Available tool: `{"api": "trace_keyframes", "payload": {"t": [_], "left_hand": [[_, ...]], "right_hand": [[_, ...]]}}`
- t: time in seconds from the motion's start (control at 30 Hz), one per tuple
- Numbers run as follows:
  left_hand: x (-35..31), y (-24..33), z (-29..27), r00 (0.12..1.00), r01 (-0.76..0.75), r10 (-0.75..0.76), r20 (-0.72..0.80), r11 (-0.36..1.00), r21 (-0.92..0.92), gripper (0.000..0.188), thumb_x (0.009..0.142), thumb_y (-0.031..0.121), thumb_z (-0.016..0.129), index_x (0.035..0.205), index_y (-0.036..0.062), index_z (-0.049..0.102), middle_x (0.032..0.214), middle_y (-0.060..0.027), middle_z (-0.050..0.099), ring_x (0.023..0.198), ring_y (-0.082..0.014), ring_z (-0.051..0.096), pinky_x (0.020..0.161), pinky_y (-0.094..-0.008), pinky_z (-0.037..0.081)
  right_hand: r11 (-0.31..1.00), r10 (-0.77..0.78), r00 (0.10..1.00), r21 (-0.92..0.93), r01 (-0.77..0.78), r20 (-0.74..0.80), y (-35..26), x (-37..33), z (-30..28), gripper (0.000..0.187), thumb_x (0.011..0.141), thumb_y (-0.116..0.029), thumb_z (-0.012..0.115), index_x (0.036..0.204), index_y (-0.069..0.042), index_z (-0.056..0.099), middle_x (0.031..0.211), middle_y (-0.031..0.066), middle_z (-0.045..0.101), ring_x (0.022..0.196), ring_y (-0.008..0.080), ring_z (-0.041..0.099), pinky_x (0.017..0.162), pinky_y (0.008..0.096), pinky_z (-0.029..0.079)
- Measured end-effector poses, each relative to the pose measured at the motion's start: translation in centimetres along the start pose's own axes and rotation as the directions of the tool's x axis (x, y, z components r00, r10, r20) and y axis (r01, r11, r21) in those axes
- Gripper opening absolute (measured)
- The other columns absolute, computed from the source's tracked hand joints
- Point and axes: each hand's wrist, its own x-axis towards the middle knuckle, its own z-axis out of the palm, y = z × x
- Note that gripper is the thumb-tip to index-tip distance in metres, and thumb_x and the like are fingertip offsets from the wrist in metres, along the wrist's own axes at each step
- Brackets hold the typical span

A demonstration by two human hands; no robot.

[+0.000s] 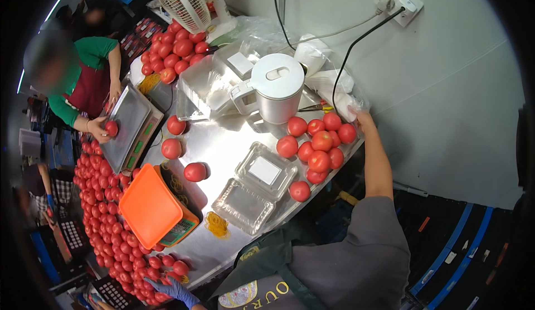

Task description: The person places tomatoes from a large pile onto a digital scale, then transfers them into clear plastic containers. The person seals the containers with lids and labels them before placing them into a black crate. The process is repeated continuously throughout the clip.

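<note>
Blue-gloved left hand [171,291] touches piled tomatoes [116,228], right hand [363,120] meets plastic wrapping [333,83]; I can't tell either grip. Picking seems underway; the open clamshell [245,205] likely needs filling next.

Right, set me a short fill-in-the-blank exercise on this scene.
The wearer's only gloved hand, at the heaped tomatoes, is the ____ one.
The plate on the nearer scale is coloured ____.
The hinged clear container in front of the kettle is not closed but ____.

Missing words: left; orange; open.
</note>
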Motion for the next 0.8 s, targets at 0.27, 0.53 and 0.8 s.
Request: {"api": "trace_keyframes", "payload": {"t": [0.27, 0.53, 0.8], "left_hand": [[-2.4, 5.8, -0.8, 0.987, 0.130, -0.123, 0.098, 0.989, -0.071, 0.074, 0.084, 0.011, 0.061, 0.149, 0.0038, 0.024, 0.154, -0.0147, 0.025, 0.139, -0.0294, 0.028, 0.115, -0.0407, 0.023], [0.5, 8.5, 2.4, 0.990, 0.115, -0.084, 0.114, 0.947, -0.299, 0.078, 0.082, 0.000, 0.060, 0.149, 0.0058, 0.023, 0.154, -0.0113, 0.025, 0.135, -0.0286, 0.035, 0.109, -0.0391, 0.033], [-4.2, 11.3, 3.0, 0.971, 0.196, -0.139, 0.196, 0.928, -0.316, 0.083, 0.076, -0.010, 0.058, 0.149, 0.0039, 0.022, 0.151, -0.0146, 0.030, 0.130, -0.0269, 0.041, 0.106, -0.0357, 0.037]], "right_hand": [[0.949, -0.266, 0.964, 0.167, 0.266, -0.023, -2.8, -2.7, -1.1, 0.035, 0.080, -0.017, 0.071, 0.112, -0.007, 0.061, 0.101, 0.0070, 0.066, 0.088, 0.0201, 0.064, 0.068, 0.0361, 0.054], [0.503, -0.746, 0.636, -0.793, 0.344, -0.197, -14.1, -31.6, -1.4, 0.049, 0.080, -0.025, 0.068, 0.123, -0.004, 0.056, 0.109, 0.0157, 0.066, 0.099, 0.0290, 0.064, 0.087, 0.0384, 0.048], [0.684, -0.679, 0.545, 0.154, 0.713, 0.491, -12.4, -35.5, 20.6, 0.036, 0.083, -0.010, 0.068, 0.115, 0.004, 0.059, 0.101, 0.0060, 0.065, 0.089, 0.0118, 0.059, 0.082, 0.0274, 0.047]]}}
